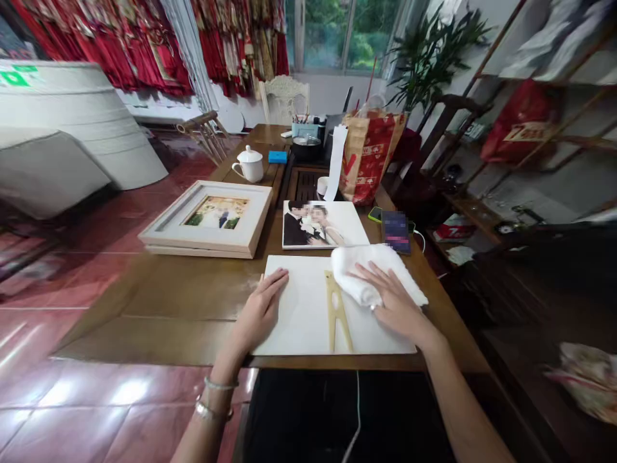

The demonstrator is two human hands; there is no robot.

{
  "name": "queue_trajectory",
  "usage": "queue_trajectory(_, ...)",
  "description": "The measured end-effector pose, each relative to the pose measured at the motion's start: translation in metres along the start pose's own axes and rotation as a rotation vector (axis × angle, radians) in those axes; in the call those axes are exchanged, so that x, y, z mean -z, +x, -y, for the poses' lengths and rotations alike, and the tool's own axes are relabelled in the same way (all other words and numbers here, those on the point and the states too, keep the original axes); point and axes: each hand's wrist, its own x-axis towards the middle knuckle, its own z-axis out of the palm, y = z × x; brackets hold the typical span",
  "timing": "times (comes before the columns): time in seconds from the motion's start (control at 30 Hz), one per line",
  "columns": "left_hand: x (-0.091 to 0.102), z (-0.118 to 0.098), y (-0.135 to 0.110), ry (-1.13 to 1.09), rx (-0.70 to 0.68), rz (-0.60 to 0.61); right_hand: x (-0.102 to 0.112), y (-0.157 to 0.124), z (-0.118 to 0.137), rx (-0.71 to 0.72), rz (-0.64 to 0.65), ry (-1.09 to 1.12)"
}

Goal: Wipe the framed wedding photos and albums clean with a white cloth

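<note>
A white board point(299, 315) lies flat at the near edge of the wooden table. My left hand point(267, 302) rests on its left edge, fingers stretched out and holding nothing. On the board's right part, my right hand point(393, 299) lies flat with spread fingers, pressing on a folded white towel point(351, 267). A cream-coloured A-shaped piece point(333, 305) sits on the board between my hands, its top end close to the towel. Just behind the board is a photo print of a couple point(313, 228), partly touched by the towel's far edge.
At the left lies a framed photo point(216, 215) on another frame. Behind stand a lidded white cup point(249, 164), a blue box point(277, 157) and a red-and-brown paper bag point(369, 154). A phone point(396, 230) with a cable lies near the right edge.
</note>
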Motion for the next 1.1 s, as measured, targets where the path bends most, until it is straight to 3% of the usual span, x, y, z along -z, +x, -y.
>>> queue_trajectory(0.13, -0.003, 0.000, 0.000, 0.004, -0.005, -0.014, -0.006, 0.031, 0.031, -0.153, -0.083, -0.060)
queue_trajectory(0.27, -0.004, 0.002, 0.000, 0.001, -0.017, -0.024, -0.013, 0.040, 0.068, 0.002, -0.021, -0.048)
queue_trajectory(0.37, -0.003, 0.004, 0.001, -0.003, -0.020, -0.031, -0.016, 0.022, 0.084, 0.157, 0.042, -0.022)
queue_trajectory(0.47, -0.003, 0.003, 0.000, -0.009, -0.010, -0.029, -0.013, -0.007, 0.081, 0.228, 0.095, 0.015)
queue_trajectory(0.57, -0.002, 0.002, 0.000, -0.017, 0.004, -0.028, -0.006, -0.024, 0.065, 0.178, 0.113, 0.036)
queue_trajectory(0.67, -0.002, 0.000, 0.000, -0.029, 0.011, -0.024, -0.002, -0.018, 0.054, 0.100, 0.072, 0.037)
queue_trajectory(0.77, -0.001, -0.001, 0.001, -0.050, 0.021, -0.022, -0.007, -0.001, 0.062, 0.082, 0.017, 0.023)
queue_trajectory(0.9, 0.003, -0.004, -0.001, -0.139, 0.036, -0.031, -0.021, 0.003, 0.096, 0.263, 0.025, 0.032)
queue_trajectory(1.0, 0.009, -0.009, -0.004, -0.268, 0.055, -0.069, -0.027, -0.015, 0.117, 0.493, 0.128, 0.102)
queue_trajectory(1.1, 0.012, -0.013, -0.007, -0.353, 0.038, -0.065, -0.023, -0.035, 0.119, 0.616, 0.231, 0.181)
